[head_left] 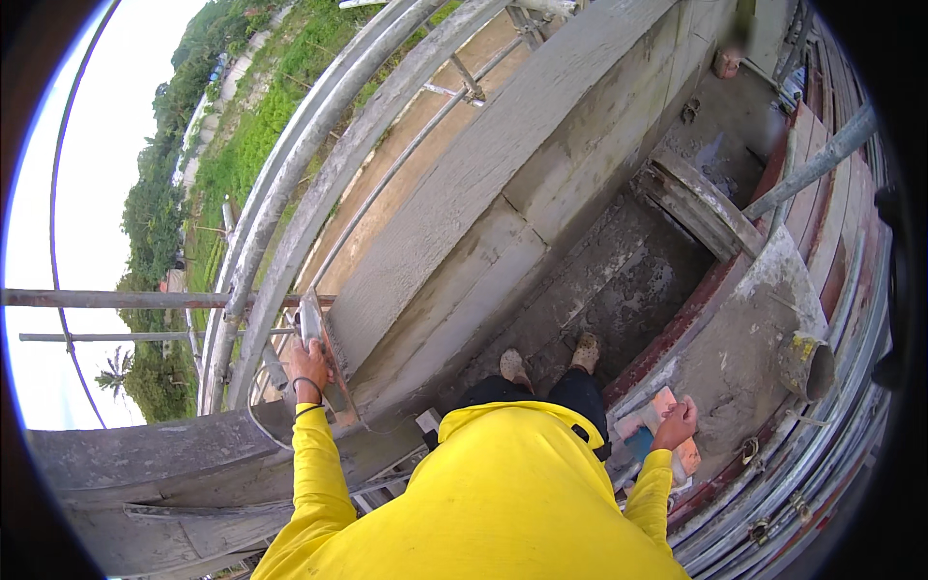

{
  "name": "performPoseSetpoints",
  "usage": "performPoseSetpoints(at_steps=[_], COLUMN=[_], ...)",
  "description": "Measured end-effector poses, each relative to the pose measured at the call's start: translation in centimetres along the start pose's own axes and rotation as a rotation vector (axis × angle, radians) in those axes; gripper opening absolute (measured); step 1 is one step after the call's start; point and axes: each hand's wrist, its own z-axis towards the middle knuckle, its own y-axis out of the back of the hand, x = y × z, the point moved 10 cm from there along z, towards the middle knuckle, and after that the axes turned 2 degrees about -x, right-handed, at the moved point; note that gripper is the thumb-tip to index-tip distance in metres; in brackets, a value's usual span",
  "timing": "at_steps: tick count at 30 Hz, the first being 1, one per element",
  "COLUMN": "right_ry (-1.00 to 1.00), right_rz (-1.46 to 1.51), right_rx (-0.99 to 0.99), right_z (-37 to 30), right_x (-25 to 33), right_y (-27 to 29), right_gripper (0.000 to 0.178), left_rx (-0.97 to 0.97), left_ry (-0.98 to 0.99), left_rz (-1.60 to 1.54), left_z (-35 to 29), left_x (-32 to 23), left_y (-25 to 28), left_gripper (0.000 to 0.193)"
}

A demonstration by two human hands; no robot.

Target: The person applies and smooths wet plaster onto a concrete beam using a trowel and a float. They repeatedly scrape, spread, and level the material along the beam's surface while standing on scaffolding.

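My left hand (309, 370) is closed round the pale grip of a long, narrow float (336, 360), seen nearly edge-on. Its reddish-brown edge lies against the near end of the grey, freshly coated wall top (483, 155). On the other side, my right hand (676, 423) is curled over a mortar-smeared, orange-pink flat tool (687, 456), whose exact kind I cannot make out. The fingers partly hide it. Beside that hand, wet grey mortar (720, 372) lies spread on a board.
Metal scaffold pipes (275, 208) curve along the left, with greenery beyond. A mortar-caked bucket (805, 365) lies tipped at the right. My boots (584, 354) stand on a narrow, dirty floor. A wooden plank box (698, 205) and a slanting pole (812, 162) stand ahead to the right.
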Motion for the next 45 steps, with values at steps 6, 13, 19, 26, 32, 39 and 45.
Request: performPoseSetpoints(at_steps=[6, 13, 19, 26, 32, 39, 45], right_ry=[0.034, 0.092, 0.133, 0.182, 0.195, 0.322, 0.364], right_rz=[-0.079, -0.139, -0.326, -0.558, -0.596, -0.565, -0.625], right_rx=[0.184, 0.266, 0.413, 0.672, 0.806, 0.957, 0.936], right_z=[3.1, 8.4, 9.6, 7.2, 3.3, -0.8, -1.5], right_x=[6.1, 7.0, 8.1, 8.2, 11.2, 15.5, 16.5], right_y=[-2.1, -3.2, -7.0, -13.7, -20.8, -27.4, -27.4], right_gripper=[0.026, 0.024, 0.025, 0.019, 0.017, 0.018, 0.02], left_rx=[0.043, 0.289, 0.23, 0.07, -0.191, -0.099, 0.075], left_ry=[-0.041, -0.415, -0.431, -0.061, 0.297, 0.095, -0.125], left_rz=[-0.099, 0.086, -0.093, 0.185, 0.239, -0.015, -0.098], left_z=[-1.5, -6.2, -4.5, -2.9, -5.8, -5.7, -7.1], left_x=[-9.9, -38.4, -40.1, -11.2, 17.0, -1.4, -12.3], left_y=[-9.0, -24.1, -27.0, -9.1, 5.5, -4.8, -7.5], left_gripper=[0.027, 0.056, 0.034, 0.051, 0.035, 0.037, 0.037])
